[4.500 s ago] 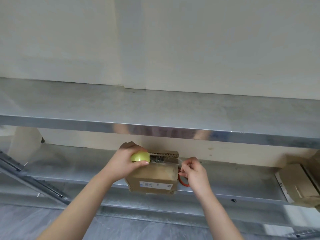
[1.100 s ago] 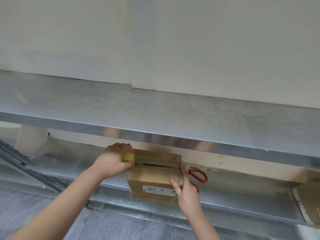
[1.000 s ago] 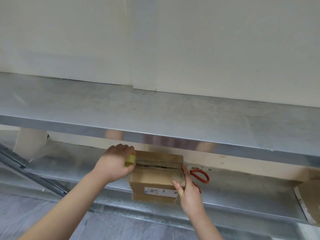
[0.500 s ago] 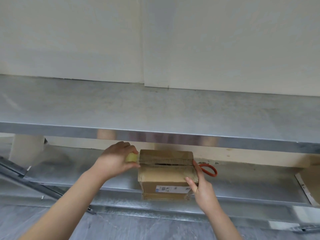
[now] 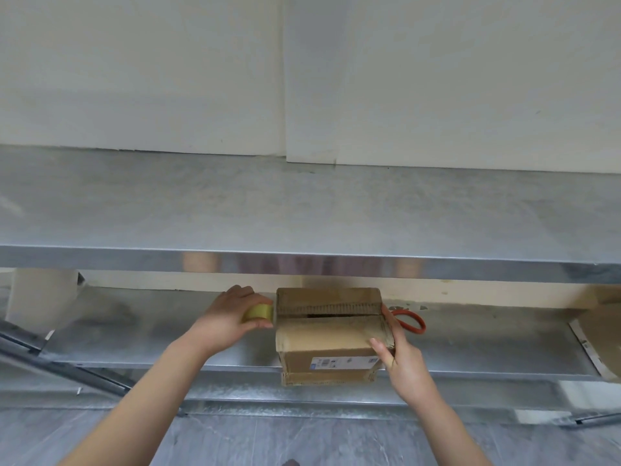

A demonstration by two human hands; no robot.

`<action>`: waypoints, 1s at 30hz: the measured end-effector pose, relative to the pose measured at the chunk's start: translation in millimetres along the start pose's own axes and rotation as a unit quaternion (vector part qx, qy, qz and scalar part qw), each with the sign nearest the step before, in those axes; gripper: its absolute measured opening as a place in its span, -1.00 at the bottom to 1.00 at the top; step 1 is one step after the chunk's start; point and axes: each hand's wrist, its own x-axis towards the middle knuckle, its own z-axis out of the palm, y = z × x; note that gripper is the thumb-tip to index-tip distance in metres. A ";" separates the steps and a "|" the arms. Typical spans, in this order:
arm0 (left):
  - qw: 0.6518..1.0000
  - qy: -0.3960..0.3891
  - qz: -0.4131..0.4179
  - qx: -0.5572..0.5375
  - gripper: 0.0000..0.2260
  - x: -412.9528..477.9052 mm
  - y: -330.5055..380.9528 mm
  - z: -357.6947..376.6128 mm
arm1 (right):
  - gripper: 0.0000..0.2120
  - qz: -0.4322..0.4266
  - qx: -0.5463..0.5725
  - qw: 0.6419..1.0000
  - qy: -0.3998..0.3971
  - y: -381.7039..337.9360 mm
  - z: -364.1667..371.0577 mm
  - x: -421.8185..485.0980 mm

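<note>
The step in hand looks like sealing the top of the cardboard box (image 5: 322, 338), which sits at the front edge of the lower shelf (image 5: 134, 331), under the upper shelf (image 5: 302, 210). The left hand (image 5: 228, 314) has its fingers curled round the tape roll (image 5: 259, 312) and holds it against the box's upper left edge. The right hand (image 5: 400, 354) lies flat on the box's right side, fingers nearly straight and thumb on the near flap, bracing rather than clasping. The 2 top flaps show a dark gap between them (whether clear tape already spans it is hard to tell). Orange-handled scissors (image 5: 411, 322) lie on the shelf just behind the right hand. The next move probably calls for pressing the flaps together, carrying the tape down the left side, then reaching for the scissors to cut it.
</note>
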 end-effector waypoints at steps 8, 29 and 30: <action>0.998 -0.034 -0.035 -0.038 -0.63 9.9 -16.4 23.3 | -0.27 0.008 0.001 1.000 -0.006 -1.2 3.7 1.1; 0.994 -0.049 -0.014 -0.092 -0.68 6.2 -38.1 14.7 | -0.33 0.017 0.009 1.000 0.017 1.2 9.5 1.6; 0.995 -0.052 -0.010 -0.080 -0.67 6.2 -37.9 15.1 | -0.33 0.018 0.003 1.000 0.018 1.3 9.7 1.4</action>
